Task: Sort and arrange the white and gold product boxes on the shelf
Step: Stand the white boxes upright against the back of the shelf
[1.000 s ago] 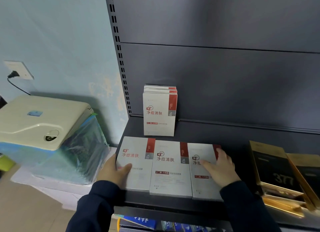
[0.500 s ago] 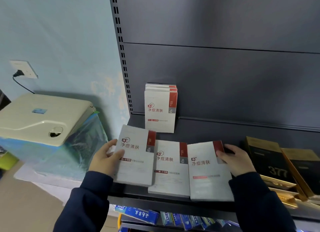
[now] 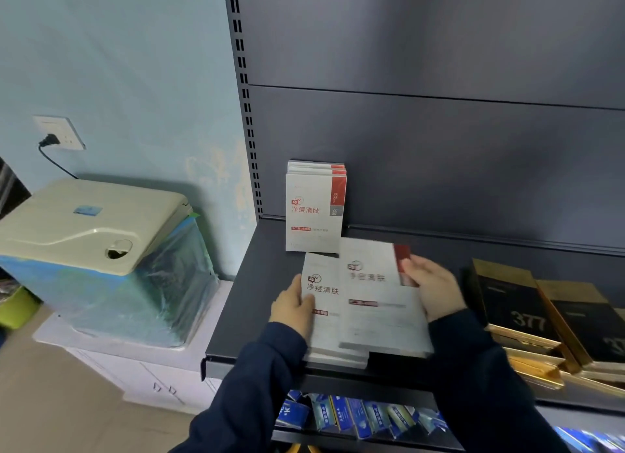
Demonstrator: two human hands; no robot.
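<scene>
On the dark shelf (image 3: pixel 243 303) a few flat white boxes with red corner strips overlap in a stack near the front edge. My left hand (image 3: pixel 292 305) grips the left edge of the lower white box (image 3: pixel 321 303). My right hand (image 3: pixel 434 288) holds the right edge of the top white box (image 3: pixel 375 297), which is slightly lifted and covers the others. Behind them a small row of upright white boxes (image 3: pixel 314 212) leans against the back panel. Gold and black boxes (image 3: pixel 514 310) lie at the right.
A cream machine (image 3: pixel 91 222) over a blue plastic-wrapped block sits on a white cabinet left of the shelf. A wall socket (image 3: pixel 59 132) has a cable plugged in. Blue packets (image 3: pixel 355 415) fill the shelf below.
The three white boxes that lay side by side have been drawn together: both hands moved inward, and the right box now lies over the middle and left ones.
</scene>
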